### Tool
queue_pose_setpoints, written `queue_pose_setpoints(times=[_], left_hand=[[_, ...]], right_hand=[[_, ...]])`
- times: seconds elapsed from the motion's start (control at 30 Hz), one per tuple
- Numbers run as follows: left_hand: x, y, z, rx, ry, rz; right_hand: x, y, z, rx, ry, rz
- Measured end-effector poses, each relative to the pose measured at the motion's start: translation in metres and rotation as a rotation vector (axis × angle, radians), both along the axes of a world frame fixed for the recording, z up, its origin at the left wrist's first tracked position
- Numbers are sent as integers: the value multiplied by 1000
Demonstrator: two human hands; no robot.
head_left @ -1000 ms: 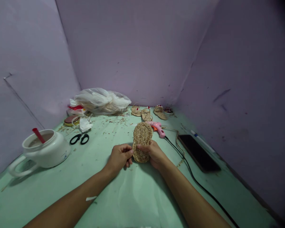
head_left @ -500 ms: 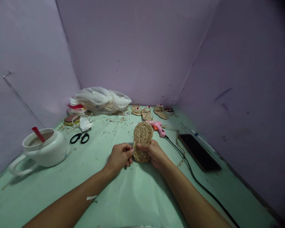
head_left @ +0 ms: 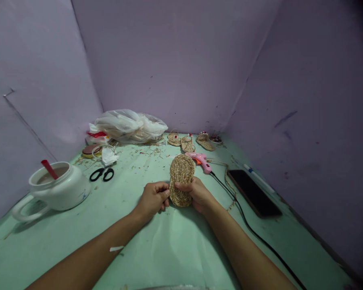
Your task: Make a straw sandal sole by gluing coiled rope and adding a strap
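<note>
A woven straw sole (head_left: 182, 167), coiled into a figure-eight slipper shape, is held up in front of me above the table. My right hand (head_left: 196, 191) grips its narrow lower part from the right, thumb across the face and the other fingers behind, out of sight. At the lower left edge, my left hand (head_left: 155, 195) pinches the rim between thumb and forefinger, its other fingers curled. Just behind the sole lies a pink glue gun (head_left: 202, 161) with an orange trigger. A braided straw cord (head_left: 226, 179) runs along the table to the right.
On the left stand a white mug (head_left: 65, 191) and black-handled scissors (head_left: 103, 174). A plastic bag (head_left: 130, 127) sits at the back, beside small straw slippers (head_left: 205, 141) with red beads. To the right are a phone (head_left: 254, 193), a pen (head_left: 258, 177) and the black cable (head_left: 245, 221).
Almost nothing differs; the view has shifted very slightly. Both hands keep their hold on the sole in nearly the same place.
</note>
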State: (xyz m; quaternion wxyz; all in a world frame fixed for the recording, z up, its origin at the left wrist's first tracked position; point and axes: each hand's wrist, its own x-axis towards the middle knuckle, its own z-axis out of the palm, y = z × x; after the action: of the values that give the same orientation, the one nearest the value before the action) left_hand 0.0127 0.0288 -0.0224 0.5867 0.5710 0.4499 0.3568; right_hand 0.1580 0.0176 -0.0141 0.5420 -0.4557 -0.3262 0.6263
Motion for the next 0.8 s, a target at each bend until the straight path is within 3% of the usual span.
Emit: queue_pose_setpoints(times=[0.4, 0.67, 0.8], left_hand=[[0, -3, 5, -69, -60, -23], [-6, 4, 2, -87, -219, 66], [-5, 4, 1, -142, -284, 7]], right_hand=[[9, 5, 1, 17, 82, -94], [4, -1, 9, 69, 55, -2], [0, -4, 12, 87, 60, 73]])
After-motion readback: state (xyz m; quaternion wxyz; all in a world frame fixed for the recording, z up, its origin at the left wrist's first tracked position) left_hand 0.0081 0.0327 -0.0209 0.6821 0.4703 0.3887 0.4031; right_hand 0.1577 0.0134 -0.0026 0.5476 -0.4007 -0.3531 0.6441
